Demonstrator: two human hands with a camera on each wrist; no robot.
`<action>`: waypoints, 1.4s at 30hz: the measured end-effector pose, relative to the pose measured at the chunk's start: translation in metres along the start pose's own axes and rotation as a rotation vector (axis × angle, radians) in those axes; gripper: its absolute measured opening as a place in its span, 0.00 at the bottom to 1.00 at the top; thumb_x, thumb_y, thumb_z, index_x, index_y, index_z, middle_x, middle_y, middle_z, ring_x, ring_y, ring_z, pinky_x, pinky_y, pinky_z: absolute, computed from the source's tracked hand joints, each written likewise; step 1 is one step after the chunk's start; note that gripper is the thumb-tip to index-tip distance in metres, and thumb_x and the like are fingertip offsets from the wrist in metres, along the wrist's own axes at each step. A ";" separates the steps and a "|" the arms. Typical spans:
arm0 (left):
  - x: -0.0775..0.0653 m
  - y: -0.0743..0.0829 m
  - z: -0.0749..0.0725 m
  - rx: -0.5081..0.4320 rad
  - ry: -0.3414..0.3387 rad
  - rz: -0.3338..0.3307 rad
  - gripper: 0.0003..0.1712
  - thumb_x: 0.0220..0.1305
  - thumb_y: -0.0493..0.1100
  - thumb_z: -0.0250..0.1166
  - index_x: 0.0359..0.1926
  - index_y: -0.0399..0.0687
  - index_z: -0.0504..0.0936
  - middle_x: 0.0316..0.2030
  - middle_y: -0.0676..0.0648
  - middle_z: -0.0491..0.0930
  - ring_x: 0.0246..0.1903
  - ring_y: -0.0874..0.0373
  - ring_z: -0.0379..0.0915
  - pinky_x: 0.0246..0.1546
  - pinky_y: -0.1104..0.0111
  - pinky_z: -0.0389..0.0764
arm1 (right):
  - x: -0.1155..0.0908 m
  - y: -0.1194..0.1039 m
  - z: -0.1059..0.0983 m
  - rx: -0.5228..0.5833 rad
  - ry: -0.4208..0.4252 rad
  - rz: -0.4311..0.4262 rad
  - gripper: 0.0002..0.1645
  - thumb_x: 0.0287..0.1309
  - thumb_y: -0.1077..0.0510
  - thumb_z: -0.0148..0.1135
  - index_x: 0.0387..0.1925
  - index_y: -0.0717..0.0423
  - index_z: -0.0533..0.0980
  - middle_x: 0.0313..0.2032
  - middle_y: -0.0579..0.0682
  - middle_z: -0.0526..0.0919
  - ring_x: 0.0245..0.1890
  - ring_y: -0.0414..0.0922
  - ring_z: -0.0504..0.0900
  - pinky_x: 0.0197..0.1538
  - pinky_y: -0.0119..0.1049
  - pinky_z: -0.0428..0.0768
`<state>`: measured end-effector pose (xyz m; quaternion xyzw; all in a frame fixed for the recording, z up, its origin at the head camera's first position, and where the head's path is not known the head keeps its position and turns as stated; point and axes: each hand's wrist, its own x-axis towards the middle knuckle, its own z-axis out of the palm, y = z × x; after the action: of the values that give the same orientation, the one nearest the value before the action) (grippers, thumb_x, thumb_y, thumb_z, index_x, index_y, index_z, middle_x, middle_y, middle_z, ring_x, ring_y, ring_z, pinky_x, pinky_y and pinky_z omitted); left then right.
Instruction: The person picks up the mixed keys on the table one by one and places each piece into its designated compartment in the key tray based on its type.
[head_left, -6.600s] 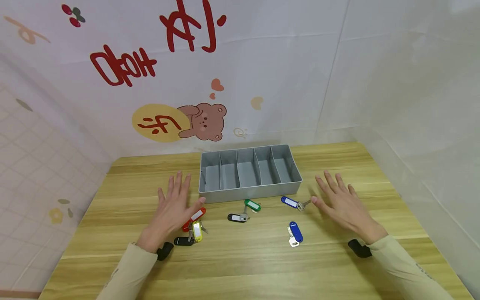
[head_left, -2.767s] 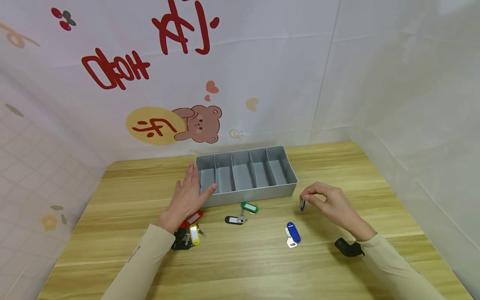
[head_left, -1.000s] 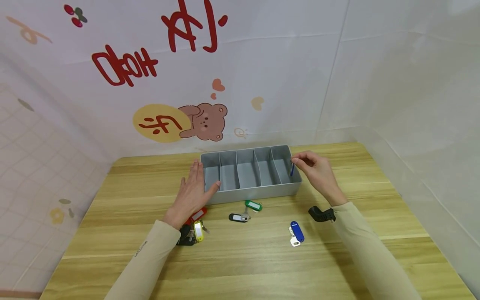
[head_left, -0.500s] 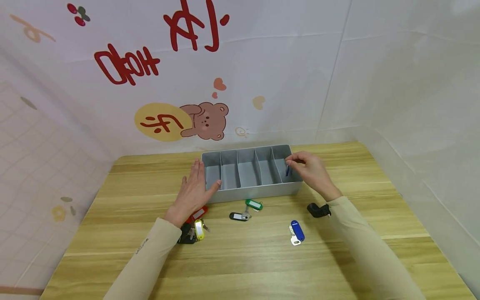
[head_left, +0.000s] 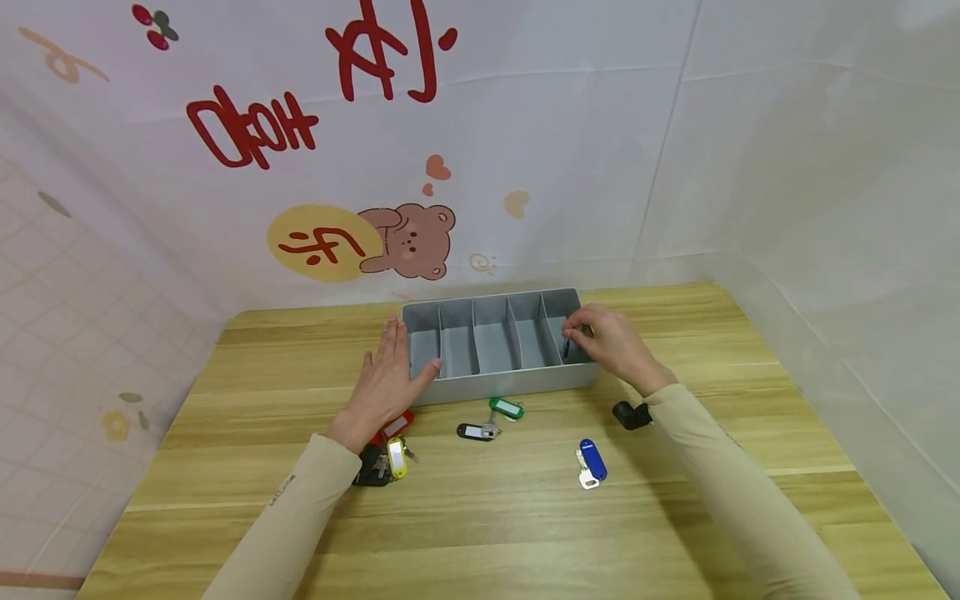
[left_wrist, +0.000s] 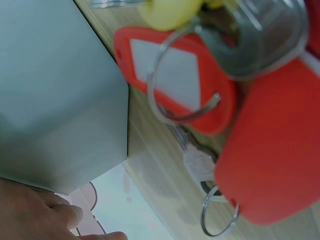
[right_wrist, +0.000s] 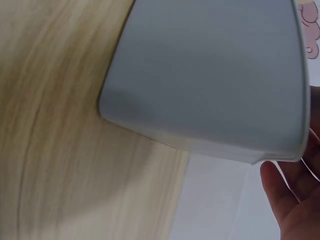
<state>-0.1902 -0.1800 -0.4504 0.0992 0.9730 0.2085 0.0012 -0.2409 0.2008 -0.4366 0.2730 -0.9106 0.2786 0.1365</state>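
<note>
My right hand [head_left: 617, 346] pinches a blue key tag [head_left: 567, 347], which hangs inside the rightmost compartment of a grey divided box [head_left: 502, 385]. The fingers partly cover the tag, and its key is hidden. My left hand [head_left: 382, 379] rests at the box's left end, fingers straight along that side and thumb over the front rim. In the left wrist view, a red key tag [left_wrist: 275, 150] fills the near right, beside the box wall [left_wrist: 60, 90]. The right wrist view shows the box's end wall [right_wrist: 200, 75], with fingers curled over its rim.
In front of the box lie a green key tag [head_left: 507, 408] and a black key tag [head_left: 474, 432] with keys. Another blue key tag [head_left: 592, 460] lies nearer me. By my left wrist, red [head_left: 396, 425], yellow [head_left: 397, 458] and black tags cluster. A printed cloth hangs behind.
My right hand picked up the upper blue key tag, carried it to the box and lowered it into the rightmost compartment, lately shifting left. My left hand moved onto the box's left end.
</note>
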 end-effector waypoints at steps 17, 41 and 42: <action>0.001 0.002 0.001 0.006 -0.011 -0.008 0.60 0.74 0.73 0.49 0.81 0.31 0.39 0.82 0.34 0.35 0.81 0.42 0.34 0.70 0.31 0.50 | -0.005 0.004 0.002 0.001 -0.061 0.030 0.25 0.68 0.57 0.69 0.61 0.66 0.79 0.66 0.63 0.76 0.68 0.64 0.71 0.68 0.61 0.68; 0.001 0.000 0.001 0.008 0.006 0.002 0.61 0.73 0.74 0.48 0.81 0.30 0.39 0.82 0.34 0.34 0.81 0.39 0.31 0.70 0.30 0.49 | -0.058 -0.017 -0.034 0.071 -0.117 0.053 0.43 0.73 0.42 0.61 0.79 0.57 0.61 0.79 0.56 0.58 0.80 0.59 0.48 0.73 0.67 0.54; 0.001 0.000 0.002 0.008 0.005 0.001 0.61 0.73 0.74 0.48 0.81 0.30 0.39 0.82 0.34 0.34 0.81 0.39 0.31 0.70 0.30 0.49 | -0.062 -0.018 -0.035 0.072 -0.130 0.054 0.43 0.73 0.43 0.61 0.79 0.56 0.60 0.79 0.55 0.58 0.80 0.59 0.49 0.73 0.68 0.54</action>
<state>-0.1915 -0.1787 -0.4518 0.0994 0.9738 0.2046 -0.0019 -0.1769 0.2347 -0.4258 0.2708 -0.9139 0.2963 0.0599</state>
